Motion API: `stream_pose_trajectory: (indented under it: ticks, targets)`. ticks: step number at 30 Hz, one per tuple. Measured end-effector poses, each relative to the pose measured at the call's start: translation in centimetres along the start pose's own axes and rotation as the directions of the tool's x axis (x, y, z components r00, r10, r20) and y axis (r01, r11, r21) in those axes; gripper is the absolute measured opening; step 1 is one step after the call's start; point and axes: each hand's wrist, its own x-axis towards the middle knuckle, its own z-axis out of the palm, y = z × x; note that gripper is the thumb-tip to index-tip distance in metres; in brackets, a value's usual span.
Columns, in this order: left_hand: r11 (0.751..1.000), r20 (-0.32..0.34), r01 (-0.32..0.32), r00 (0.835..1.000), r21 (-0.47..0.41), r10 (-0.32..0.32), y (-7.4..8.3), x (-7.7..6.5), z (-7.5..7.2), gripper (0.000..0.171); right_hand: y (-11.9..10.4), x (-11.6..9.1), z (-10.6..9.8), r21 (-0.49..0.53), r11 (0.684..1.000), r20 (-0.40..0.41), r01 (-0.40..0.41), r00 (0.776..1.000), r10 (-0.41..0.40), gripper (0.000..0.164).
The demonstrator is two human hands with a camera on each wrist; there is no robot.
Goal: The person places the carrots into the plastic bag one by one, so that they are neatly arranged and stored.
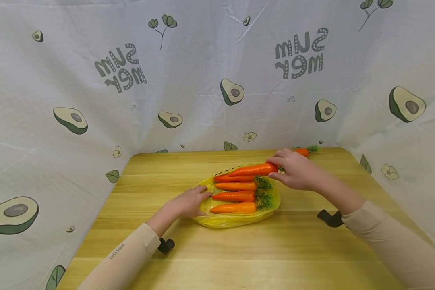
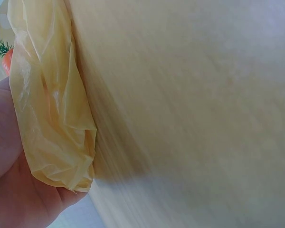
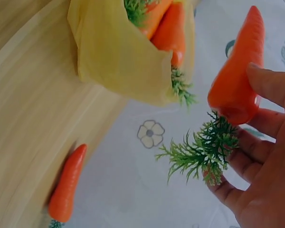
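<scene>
A yellow plastic bag point(image 1: 235, 220) lies spread on the table, with several orange carrots point(image 1: 235, 196) side by side in it, their green tops to the right. My left hand point(image 1: 188, 201) holds the bag's left edge; in the left wrist view the crumpled bag wall point(image 2: 52, 104) lies against the hand. Above the back carrot in the bag, my right hand point(image 1: 295, 169) pinches the thick end of another carrot point(image 1: 253, 169), thumb on one side and fingers on the other. Green leaves point(image 3: 204, 147) hang from that carrot's end in the right wrist view.
One more carrot point(image 1: 303, 152) lies on the table point(image 1: 239, 257) near its back edge, partly behind my right hand. A white curtain point(image 1: 203, 64) printed with avocados surrounds the table at the back and sides. Black wrist mounts point(image 1: 330, 218) stick out beside both sleeves.
</scene>
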Motion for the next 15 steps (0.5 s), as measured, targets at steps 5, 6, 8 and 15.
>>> stream_pose_trajectory:
  ticks: [5,6,8,15]
  targets:
    - [1.000,-0.004,-0.003,1.000,0.001,0.003,0.0,0.0,0.0,0.077,-1.0,0.3,0.7,-0.033,0.999,-0.005,-0.004,1.000,0.004,0.046]
    - [1.000,-0.005,-0.005,1.000,-0.001,0.005,0.0,0.0,0.0,0.077,-1.2,0.4,0.9,-0.040,0.999,-0.008,-0.005,1.000,0.004,0.046]
    - [1.000,-0.005,-0.006,1.000,-0.005,0.006,0.0,0.0,0.0,0.077,-1.5,0.5,1.1,-0.055,0.998,-0.013,-0.005,1.000,0.004,0.045]
    - [1.000,-0.004,-0.007,1.000,0.004,0.007,0.0,0.0,0.0,0.077,-2.7,0.9,2.3,-0.123,0.992,-0.025,0.002,1.000,-0.005,0.045]
